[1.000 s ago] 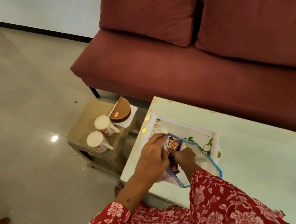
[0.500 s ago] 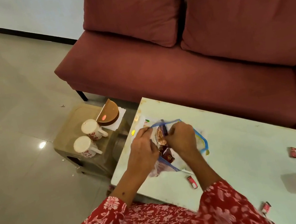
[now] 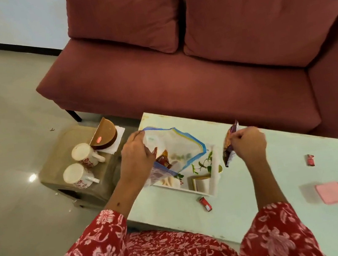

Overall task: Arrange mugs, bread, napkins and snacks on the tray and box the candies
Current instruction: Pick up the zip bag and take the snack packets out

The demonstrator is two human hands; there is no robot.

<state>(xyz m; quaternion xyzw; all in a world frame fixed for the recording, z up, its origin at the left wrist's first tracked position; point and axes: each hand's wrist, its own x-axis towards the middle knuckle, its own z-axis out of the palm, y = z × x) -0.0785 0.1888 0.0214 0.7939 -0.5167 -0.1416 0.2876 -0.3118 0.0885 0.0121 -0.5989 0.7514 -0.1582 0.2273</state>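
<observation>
2 mugs (image 3: 84, 155) (image 3: 77, 176), 2 loose red candies (image 3: 205, 203) (image 3: 310, 160), 1 tray (image 3: 213, 178), 1 zip bag (image 3: 180, 148).

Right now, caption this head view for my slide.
Left hand holds zip bag open; right hand lifts out snack packet.

Soft, even indoor light; a bright lamp glare spots the glossy floor (image 3: 32, 177); frame edges bow and blur slightly.

A tray (image 3: 213, 184) sits on the table (image 3: 260, 179), a zip bag (image 3: 175, 146) over its left part. 2 mugs (image 3: 81, 166) stand on a stool (image 3: 63, 149) left of the table, a sofa (image 3: 177, 77) behind.
</observation>
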